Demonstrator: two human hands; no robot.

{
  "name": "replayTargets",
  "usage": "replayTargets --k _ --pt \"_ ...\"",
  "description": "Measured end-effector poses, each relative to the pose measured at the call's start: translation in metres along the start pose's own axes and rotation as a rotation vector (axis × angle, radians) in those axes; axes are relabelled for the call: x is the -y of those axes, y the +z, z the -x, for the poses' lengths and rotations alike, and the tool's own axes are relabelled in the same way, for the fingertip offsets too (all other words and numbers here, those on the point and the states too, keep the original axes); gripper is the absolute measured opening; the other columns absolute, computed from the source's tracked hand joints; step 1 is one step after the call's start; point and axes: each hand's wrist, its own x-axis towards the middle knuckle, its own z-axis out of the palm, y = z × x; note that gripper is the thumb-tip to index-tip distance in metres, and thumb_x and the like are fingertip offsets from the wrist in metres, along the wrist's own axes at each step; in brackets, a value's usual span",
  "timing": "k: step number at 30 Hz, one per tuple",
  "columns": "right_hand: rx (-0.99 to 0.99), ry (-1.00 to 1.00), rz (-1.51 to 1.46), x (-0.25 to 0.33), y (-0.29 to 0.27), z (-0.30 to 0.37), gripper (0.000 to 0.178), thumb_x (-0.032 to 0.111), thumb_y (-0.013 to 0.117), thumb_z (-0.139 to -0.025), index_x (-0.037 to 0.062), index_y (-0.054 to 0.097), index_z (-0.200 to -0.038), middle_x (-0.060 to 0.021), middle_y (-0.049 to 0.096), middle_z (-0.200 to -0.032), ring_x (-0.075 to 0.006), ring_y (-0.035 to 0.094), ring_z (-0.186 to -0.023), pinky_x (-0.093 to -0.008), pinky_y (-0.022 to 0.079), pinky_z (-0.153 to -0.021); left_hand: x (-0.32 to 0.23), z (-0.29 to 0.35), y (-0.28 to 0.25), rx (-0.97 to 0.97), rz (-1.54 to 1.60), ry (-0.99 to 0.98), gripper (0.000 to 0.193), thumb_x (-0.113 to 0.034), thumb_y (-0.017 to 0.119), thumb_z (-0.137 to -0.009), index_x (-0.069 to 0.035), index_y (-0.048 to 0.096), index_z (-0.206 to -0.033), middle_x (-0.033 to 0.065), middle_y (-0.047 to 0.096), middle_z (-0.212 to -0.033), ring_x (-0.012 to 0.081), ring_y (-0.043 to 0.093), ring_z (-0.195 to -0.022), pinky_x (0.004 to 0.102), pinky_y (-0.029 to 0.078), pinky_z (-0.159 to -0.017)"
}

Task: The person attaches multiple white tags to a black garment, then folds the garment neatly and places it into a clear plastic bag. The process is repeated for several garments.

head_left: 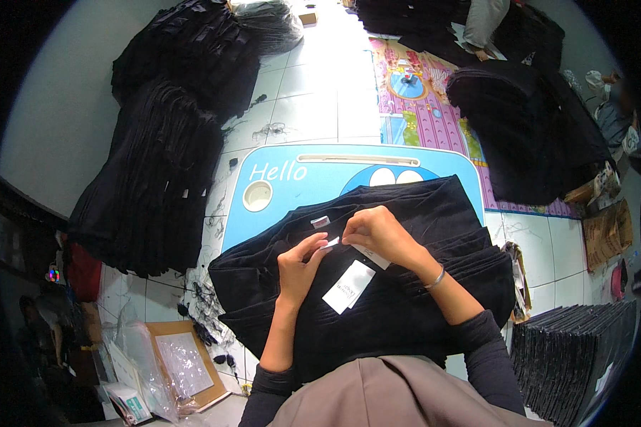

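A stack of folded black garments (306, 320) lies over a blue lap table (217, 263) in front of me. Between the thumb and fingers of my left hand (298, 270) is a small white label (330, 243). Just right of it, my right hand (382, 233) is closed in a pinch; what its fingertips hold is too small to make out. A white hang tag (372, 256) shows below my right hand, partly covered by it. Two overlapping white hang tags (348, 286) rest on the top garment, nearer to me. A small sewn-in label (320, 222) sits on the black cloth beyond my left hand.
Tall piles of black garments stand at far left (149, 171) and right (520, 128). Folded black pieces (570, 356) are stacked at lower right. A cardboard piece with clear plastic (185, 363) lies lower left. Another person's sleeve (486, 21) shows at the top right, over dark garments.
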Motion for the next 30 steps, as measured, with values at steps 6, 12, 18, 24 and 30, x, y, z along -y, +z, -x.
replayTargets --k 6,12,18,24,30 --pt "0.025 -0.081 -0.129 -0.002 0.02 -0.015 0.023 0.01 0.079 -0.07 -0.0013 0.064 -0.081 -0.0129 0.066 -0.07 -0.0255 0.066 -0.066 -0.035 0.051 -0.064 0.0 -0.001 0.0 0.005 -0.081 0.029 0.026 -0.001 0.073 -0.08 -0.001 0.071 -0.106 0.0118 0.074 -0.09 0.0142 0.071 -0.081 0.0264 0.056 -0.072" --pt "0.055 0.147 -0.209 -0.007 0.017 -0.012 0.032 0.014 0.082 -0.074 0.0015 0.06 -0.094 -0.0031 0.06 -0.065 -0.0055 0.054 -0.061 -0.0239 0.041 -0.054 0.003 0.003 -0.008 -0.027 -0.083 0.021 0.017 0.002 0.069 -0.083 0.0 0.072 -0.099 0.0106 0.074 -0.091 0.0142 0.071 -0.078 0.0256 0.055 -0.072" --pt "0.108 0.093 -0.39 -0.019 0.025 -0.016 0.036 0.016 0.078 -0.079 0.0029 0.063 -0.109 0.0002 0.061 -0.067 -0.0033 0.052 -0.059 -0.0234 0.039 -0.052 0.004 0.004 -0.02 -0.058 0.039 -0.068 0.017 0.0 0.069 -0.083 -0.001 0.071 -0.1 0.0134 0.072 -0.087 0.0165 0.071 -0.076 0.0265 0.054 -0.069" --pt "0.101 0.132 -0.396 -0.019 0.03 -0.015 0.037 0.016 0.078 -0.08 0.0047 0.063 -0.112 0.0021 0.059 -0.065 -0.0026 0.049 -0.059 -0.0227 0.038 -0.053 0.003 0.002 -0.014 0.001 -0.338 0.137 0.011 -0.007 0.068 -0.085 -0.002 0.069 -0.094 0.0123 0.066 -0.087 0.0287 0.066 -0.076 0.0349 0.052 -0.066" --pt "0.107 0.112 -0.395 -0.016 0.028 -0.015 0.036 0.016 0.077 -0.081 0.0063 0.065 -0.113 0.0043 0.056 -0.065 -0.0023 0.044 -0.058 -0.0228 0.036 -0.053 -0.005 0.001 -0.017 0.02 -0.493 0.184 0.009 -0.007 0.062 -0.089 -0.001 0.061 -0.096 0.012 0.062 -0.089 0.0302 0.064 -0.08 0.0388 0.05 -0.067"
